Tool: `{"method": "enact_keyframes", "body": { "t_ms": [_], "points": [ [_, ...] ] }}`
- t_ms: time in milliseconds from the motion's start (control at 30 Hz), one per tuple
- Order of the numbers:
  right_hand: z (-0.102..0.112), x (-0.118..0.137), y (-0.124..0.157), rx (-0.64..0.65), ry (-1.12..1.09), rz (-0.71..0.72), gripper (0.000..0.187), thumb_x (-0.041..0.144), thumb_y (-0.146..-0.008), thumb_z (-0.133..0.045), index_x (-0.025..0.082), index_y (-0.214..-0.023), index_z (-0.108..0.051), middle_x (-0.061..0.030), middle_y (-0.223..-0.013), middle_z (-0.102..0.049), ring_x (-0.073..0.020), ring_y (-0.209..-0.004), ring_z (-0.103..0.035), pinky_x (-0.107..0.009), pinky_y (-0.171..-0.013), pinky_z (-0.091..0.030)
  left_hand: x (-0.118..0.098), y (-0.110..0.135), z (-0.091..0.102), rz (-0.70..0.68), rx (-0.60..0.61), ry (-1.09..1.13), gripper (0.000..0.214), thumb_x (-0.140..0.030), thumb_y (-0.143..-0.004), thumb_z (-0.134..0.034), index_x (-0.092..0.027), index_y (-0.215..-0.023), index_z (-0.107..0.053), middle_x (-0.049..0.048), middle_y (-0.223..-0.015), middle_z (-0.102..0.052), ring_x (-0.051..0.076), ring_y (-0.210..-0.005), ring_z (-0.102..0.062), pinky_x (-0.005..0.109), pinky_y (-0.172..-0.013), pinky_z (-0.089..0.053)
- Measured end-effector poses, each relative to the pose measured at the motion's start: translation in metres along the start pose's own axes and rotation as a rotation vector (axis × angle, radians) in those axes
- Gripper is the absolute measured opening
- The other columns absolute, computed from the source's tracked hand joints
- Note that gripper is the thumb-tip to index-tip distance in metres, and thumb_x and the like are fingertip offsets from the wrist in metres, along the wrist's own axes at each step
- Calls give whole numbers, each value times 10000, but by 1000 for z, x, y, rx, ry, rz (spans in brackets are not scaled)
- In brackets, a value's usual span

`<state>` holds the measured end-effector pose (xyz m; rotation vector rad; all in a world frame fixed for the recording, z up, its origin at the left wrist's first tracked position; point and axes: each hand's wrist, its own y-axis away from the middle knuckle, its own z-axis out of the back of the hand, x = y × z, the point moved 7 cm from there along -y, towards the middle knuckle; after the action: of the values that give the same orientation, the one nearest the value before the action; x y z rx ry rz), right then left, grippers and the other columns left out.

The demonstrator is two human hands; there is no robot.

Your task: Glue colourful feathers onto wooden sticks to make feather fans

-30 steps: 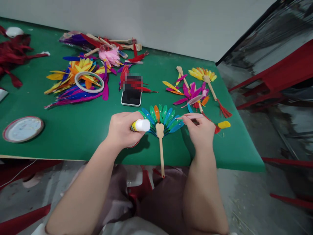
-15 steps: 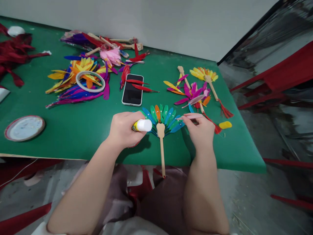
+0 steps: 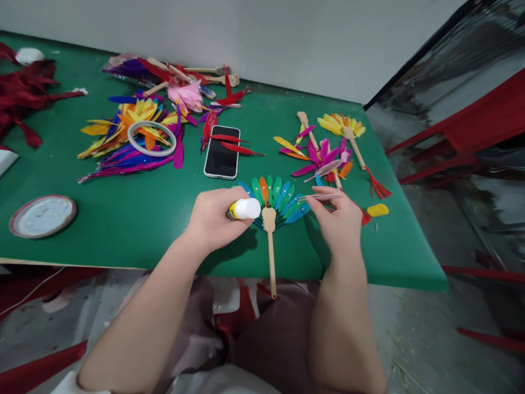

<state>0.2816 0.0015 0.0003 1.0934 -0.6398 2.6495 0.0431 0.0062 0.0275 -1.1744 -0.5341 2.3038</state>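
Note:
My left hand (image 3: 215, 219) grips a glue stick (image 3: 245, 209) with a white cap pointing right, just left of a feather fan (image 3: 275, 198). The fan has green, blue and orange feathers spread above a wooden handle (image 3: 270, 251) that overhangs the table's front edge. My right hand (image 3: 338, 219) pinches a thin pink feather (image 3: 324, 196) edge-on, held level at the fan's right side, its tip over the rightmost blue feathers.
On the green table (image 3: 123, 219) lie a phone (image 3: 222, 151), a tape ring (image 3: 151, 137) on a heap of loose feathers, a round plate (image 3: 42, 215), more feather fans (image 3: 328, 153), a yellow feather (image 3: 377, 209) and dark red feathers (image 3: 24, 90). Red chair frames (image 3: 471, 131) stand right.
My left hand has shifted the glue stick slightly right, closer to the fan's centre. The pink feather in my right hand has turned edge-on and looks thinner.

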Motion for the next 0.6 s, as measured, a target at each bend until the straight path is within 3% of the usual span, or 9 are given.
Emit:
{"method": "enact_keyframes", "body": {
  "t_ms": [100, 300, 433, 600],
  "points": [
    [-2, -6, 0, 50, -102, -39, 222, 302, -710, -635, 208, -911, -622, -28, -847, -701, -175, -746, -659, -320, -645, -536, 2, -5, -6, 117, 44, 126, 51, -216, -714, -585, -184, -677, -571, -61, -586, -564, 64, -533, -497, 169, -496, -376],
    [1, -10, -4, 105, -166, -30, 141, 321, -752, -610, 213, -843, -607, -22, -860, -683, -166, -743, -649, -302, -626, -519, -3, -26, -30, 239, 181, 230, 132, -213, -716, -551, -168, -812, -630, -9, -722, -638, 112, -645, -562, 229, -590, -436],
    [4, -6, -11, 182, -182, 31, 164, 337, -804, -554, 211, -888, -617, -30, -916, -670, -160, -753, -644, -312, -657, -521, -24, -35, -49, 99, 321, 151, 93, -188, -688, -534, -161, -735, -610, 19, -753, -629, 147, -737, -564, 278, -688, -453],
    [1, 2, -23, 300, -94, 157, 180, 268, -835, -513, 211, -996, -568, -22, -900, -654, -159, -768, -634, -327, -733, -504, -58, -25, -80, -161, 599, 145, 119, -207, -674, -534, -181, -570, -482, -44, -540, -474, 109, -606, -495, 324, -890, -414]
  ]
}}
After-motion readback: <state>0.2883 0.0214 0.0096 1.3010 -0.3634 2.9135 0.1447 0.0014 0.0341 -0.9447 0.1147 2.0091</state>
